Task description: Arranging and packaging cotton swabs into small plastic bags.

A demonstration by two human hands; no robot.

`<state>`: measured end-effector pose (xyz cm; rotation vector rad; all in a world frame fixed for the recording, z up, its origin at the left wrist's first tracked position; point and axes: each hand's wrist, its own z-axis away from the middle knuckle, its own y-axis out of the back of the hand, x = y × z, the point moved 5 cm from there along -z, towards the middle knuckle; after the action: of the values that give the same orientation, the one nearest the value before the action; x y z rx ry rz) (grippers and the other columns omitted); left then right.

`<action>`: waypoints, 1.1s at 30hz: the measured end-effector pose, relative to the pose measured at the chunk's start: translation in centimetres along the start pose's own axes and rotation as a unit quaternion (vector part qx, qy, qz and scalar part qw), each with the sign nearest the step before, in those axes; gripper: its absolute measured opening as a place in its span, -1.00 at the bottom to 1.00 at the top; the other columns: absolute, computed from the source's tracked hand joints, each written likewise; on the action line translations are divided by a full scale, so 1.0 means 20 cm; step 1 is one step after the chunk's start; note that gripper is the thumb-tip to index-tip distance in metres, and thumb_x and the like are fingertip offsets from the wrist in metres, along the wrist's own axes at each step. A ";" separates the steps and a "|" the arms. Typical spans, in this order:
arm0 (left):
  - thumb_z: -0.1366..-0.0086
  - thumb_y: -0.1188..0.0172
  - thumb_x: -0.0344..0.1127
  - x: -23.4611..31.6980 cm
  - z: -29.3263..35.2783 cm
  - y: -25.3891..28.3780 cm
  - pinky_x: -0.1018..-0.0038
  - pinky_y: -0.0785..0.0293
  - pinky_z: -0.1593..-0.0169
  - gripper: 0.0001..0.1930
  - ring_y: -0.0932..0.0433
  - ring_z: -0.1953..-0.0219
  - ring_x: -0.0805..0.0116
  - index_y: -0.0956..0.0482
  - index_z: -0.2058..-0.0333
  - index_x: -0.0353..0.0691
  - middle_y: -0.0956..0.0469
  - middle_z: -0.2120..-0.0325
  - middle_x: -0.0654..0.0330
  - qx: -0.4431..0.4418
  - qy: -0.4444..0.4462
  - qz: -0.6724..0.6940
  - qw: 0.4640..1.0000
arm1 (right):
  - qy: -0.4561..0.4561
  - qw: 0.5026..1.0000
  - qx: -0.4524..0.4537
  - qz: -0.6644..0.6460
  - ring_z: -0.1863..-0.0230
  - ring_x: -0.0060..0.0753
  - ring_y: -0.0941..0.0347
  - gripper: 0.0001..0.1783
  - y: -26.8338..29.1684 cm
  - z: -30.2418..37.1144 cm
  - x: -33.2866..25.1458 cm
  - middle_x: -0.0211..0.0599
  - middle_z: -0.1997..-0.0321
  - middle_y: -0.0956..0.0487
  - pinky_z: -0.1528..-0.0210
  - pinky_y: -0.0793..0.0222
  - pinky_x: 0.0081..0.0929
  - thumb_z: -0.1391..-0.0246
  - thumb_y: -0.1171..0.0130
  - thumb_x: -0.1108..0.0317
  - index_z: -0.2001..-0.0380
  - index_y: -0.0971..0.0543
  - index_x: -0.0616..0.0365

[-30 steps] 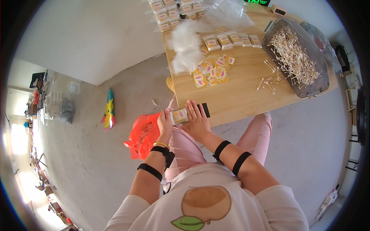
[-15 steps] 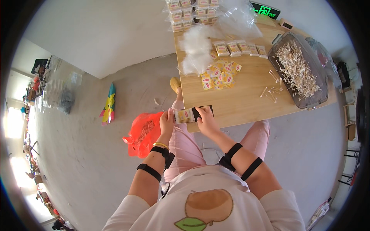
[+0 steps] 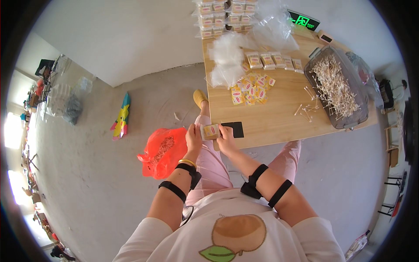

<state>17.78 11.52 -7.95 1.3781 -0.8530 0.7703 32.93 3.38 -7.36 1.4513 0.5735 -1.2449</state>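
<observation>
Packet of swabs [image 3: 209, 132] sits pinched between left grip [image 3: 193, 138] and right grip [image 3: 226, 142] near black pad [image 3: 235, 129].

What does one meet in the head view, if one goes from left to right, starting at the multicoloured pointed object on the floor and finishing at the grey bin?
Multicoloured pointed object, red plastic bag, left hand, pack of cotton swabs, right hand, yellow-and-white cards, grey bin.
</observation>
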 end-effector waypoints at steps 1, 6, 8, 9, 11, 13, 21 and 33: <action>-0.53 -0.04 -0.05 -0.01 -0.01 0.01 0.31 -0.30 0.38 -0.56 -0.27 0.50 0.34 -0.40 0.45 -0.30 -0.36 0.60 0.10 -0.020 0.003 -0.005 1.000 | 0.002 0.999 -0.012 0.035 -0.19 0.00 -0.32 -0.32 0.02 -0.01 0.01 0.05 -0.17 -0.36 -0.28 -0.29 -0.26 0.00 -0.01 0.62 -0.29 -0.40 0.27; -0.44 -0.22 -0.07 0.00 0.10 0.01 0.36 -0.56 0.21 -0.68 -0.52 0.32 0.38 -0.50 0.24 -0.25 -0.52 0.37 0.25 -0.057 0.298 0.289 0.908 | -0.082 0.995 -0.049 -0.010 -0.17 -0.16 -0.41 -0.37 0.14 -0.01 -0.02 -0.05 -0.18 -0.37 -0.24 -0.35 -0.38 -0.06 0.02 0.62 -0.27 -0.44 0.26; -0.37 -0.32 -0.14 0.04 0.15 0.00 0.39 -0.65 0.15 -0.65 -0.60 0.23 0.36 -0.49 0.13 -0.31 -0.55 0.24 0.21 -0.059 0.315 0.317 0.893 | -0.107 0.993 -0.035 -0.041 -0.14 -0.32 -0.44 -0.39 0.14 0.01 -0.04 -0.18 -0.14 -0.45 -0.18 -0.37 -0.45 -0.08 0.04 0.62 -0.26 -0.46 0.26; -0.33 -0.37 -0.18 0.04 0.16 -0.03 0.42 -0.67 0.13 -0.60 -0.62 0.19 0.35 -0.48 0.06 -0.36 -0.56 0.18 0.15 -0.060 0.302 0.348 0.886 | -0.120 0.989 -0.063 -0.066 -0.13 -0.35 -0.44 -0.39 0.12 0.00 -0.03 -0.21 -0.13 -0.48 -0.17 -0.36 -0.46 -0.07 0.05 0.63 -0.25 -0.47 0.26; -0.28 -0.42 -0.25 0.03 0.16 -0.06 0.45 -0.70 0.10 -0.54 -0.65 0.14 0.33 -0.47 -0.01 -0.41 -0.57 0.12 0.10 -0.066 0.291 0.377 0.877 | -0.145 0.976 -0.119 -0.115 -0.11 -0.41 -0.43 -0.39 0.09 -0.03 -0.03 -0.26 -0.10 -0.52 -0.15 -0.35 -0.47 -0.06 0.07 0.64 -0.24 -0.48 0.26; -0.26 -0.44 -0.29 -0.03 0.16 -0.08 0.45 -0.71 0.08 -0.54 -0.65 0.11 0.33 -0.47 -0.02 -0.40 -0.58 0.12 0.10 -0.067 0.299 0.374 0.875 | -0.179 0.961 -0.107 -0.184 -0.08 -0.44 -0.43 -0.40 0.06 -0.01 -0.09 -0.30 -0.07 -0.56 -0.14 -0.32 -0.50 -0.05 0.08 0.64 -0.22 -0.50 0.28; -0.29 -0.40 -0.35 -0.05 0.15 -0.07 0.35 -0.66 -0.01 -0.59 -0.66 0.07 0.26 -0.49 -0.03 -0.39 -0.62 0.12 0.09 -0.096 0.280 0.423 0.857 | -0.197 0.904 -0.221 -0.310 -0.18 -0.46 -0.46 -0.34 0.00 -0.04 -0.13 -0.23 -0.21 -0.56 -0.25 -0.29 -0.54 -0.11 0.14 0.64 -0.34 -0.40 0.27; -0.25 -0.46 -0.30 0.01 0.09 0.08 0.38 -0.64 -0.02 -0.57 -0.67 0.09 0.29 -0.52 0.00 -0.33 -0.63 0.13 0.14 -0.195 0.265 0.388 0.861 | -0.162 0.950 -0.227 -0.144 -0.12 -0.44 -0.53 -0.57 0.05 -0.05 -0.16 -0.27 -0.12 -0.61 -0.18 -0.42 -0.48 -0.27 -0.03 0.55 -0.20 -0.51 0.27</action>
<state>16.41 9.81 -7.10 0.3731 -1.0409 1.4185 33.23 4.89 -4.20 0.7771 0.8008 -1.4272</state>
